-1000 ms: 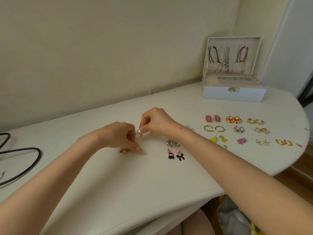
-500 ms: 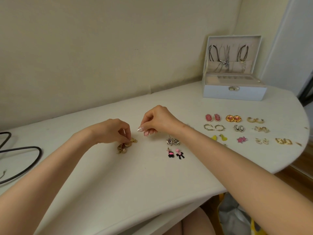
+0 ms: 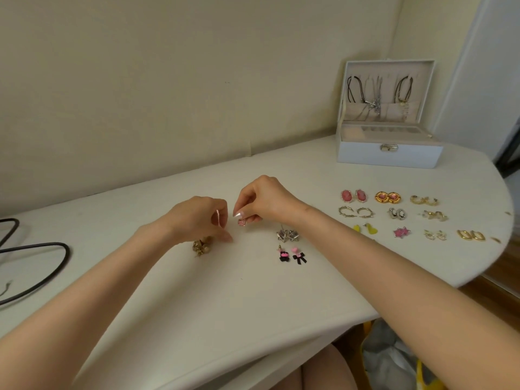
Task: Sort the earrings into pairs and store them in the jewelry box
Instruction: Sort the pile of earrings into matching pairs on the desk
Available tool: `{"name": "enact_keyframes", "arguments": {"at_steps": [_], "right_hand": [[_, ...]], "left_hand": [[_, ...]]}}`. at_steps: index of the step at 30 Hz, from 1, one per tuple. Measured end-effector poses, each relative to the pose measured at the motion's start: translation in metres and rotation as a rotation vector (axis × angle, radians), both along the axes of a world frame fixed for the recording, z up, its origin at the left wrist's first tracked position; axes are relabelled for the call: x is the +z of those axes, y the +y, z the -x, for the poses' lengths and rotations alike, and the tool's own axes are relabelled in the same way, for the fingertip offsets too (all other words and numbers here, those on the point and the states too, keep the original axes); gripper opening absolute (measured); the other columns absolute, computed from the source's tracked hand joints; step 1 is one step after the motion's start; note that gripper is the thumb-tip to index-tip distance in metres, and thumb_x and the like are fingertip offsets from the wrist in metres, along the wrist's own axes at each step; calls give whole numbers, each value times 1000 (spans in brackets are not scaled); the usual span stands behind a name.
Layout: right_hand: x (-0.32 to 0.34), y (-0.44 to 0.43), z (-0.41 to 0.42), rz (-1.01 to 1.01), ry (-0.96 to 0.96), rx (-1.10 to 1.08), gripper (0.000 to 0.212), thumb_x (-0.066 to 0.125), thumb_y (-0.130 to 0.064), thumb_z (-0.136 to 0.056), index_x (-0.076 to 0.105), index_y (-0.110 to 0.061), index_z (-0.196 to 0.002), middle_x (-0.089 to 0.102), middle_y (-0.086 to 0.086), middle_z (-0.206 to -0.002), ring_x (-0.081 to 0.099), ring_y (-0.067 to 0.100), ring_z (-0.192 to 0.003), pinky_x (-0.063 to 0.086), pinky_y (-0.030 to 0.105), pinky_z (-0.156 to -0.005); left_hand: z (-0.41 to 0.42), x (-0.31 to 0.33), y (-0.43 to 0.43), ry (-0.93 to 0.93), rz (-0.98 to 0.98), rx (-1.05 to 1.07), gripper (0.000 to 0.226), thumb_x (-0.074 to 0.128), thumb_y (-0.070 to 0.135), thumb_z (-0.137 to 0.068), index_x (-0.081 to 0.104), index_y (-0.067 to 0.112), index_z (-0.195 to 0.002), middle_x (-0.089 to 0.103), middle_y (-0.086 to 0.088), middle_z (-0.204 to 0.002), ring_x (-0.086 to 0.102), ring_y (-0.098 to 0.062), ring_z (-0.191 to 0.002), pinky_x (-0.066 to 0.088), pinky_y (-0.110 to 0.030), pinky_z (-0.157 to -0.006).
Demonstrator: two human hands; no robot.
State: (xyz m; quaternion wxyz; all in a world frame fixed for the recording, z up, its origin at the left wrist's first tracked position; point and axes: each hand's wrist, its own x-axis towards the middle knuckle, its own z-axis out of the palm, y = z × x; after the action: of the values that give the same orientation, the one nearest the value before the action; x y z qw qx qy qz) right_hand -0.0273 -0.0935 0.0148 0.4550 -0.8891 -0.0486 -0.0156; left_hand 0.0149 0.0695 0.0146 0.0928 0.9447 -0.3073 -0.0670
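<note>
Through the head camera: pinching a pink stud earring [image 3: 242, 221] in the right hand [image 3: 264, 201], well in front of the open jewelry box [image 3: 363, 154] and off to its left. Curling the left hand [image 3: 198, 218] over a gold earring cluster [image 3: 201, 246] farther left of the box; cannot tell whether gripping anything. Could easily drop the tiny stud, given so slight a pinch. Just in front of the box: sorted pairs [image 3: 396, 213] laid in rows, likely to scatter under a sweeping forearm. Far left of the box, a black cable [image 3: 42, 244].
</note>
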Motion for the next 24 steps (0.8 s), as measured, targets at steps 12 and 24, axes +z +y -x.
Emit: {"name": "enact_keyframes", "arguments": {"at_steps": [12, 24], "right_hand": [[12, -19, 1, 48, -65, -74, 9, 68, 8, -76, 71, 1, -81, 68, 8, -66, 65, 8, -54, 53, 16, -55], [7, -28, 15, 101, -30, -53, 12, 69, 8, -74, 72, 1, -83, 67, 9, -65, 54, -3, -41, 40, 8, -45]], "left_hand": [[-2, -3, -3, -102, 97, -91, 9, 66, 24, -82, 58, 25, -78, 51, 11, -82, 50, -12, -79, 42, -28, -68], [9, -3, -16, 590, 540, -4, 11, 59, 7, -88, 60, 12, -78, 68, -4, -84, 55, -5, -63, 41, -12, -55]]}}
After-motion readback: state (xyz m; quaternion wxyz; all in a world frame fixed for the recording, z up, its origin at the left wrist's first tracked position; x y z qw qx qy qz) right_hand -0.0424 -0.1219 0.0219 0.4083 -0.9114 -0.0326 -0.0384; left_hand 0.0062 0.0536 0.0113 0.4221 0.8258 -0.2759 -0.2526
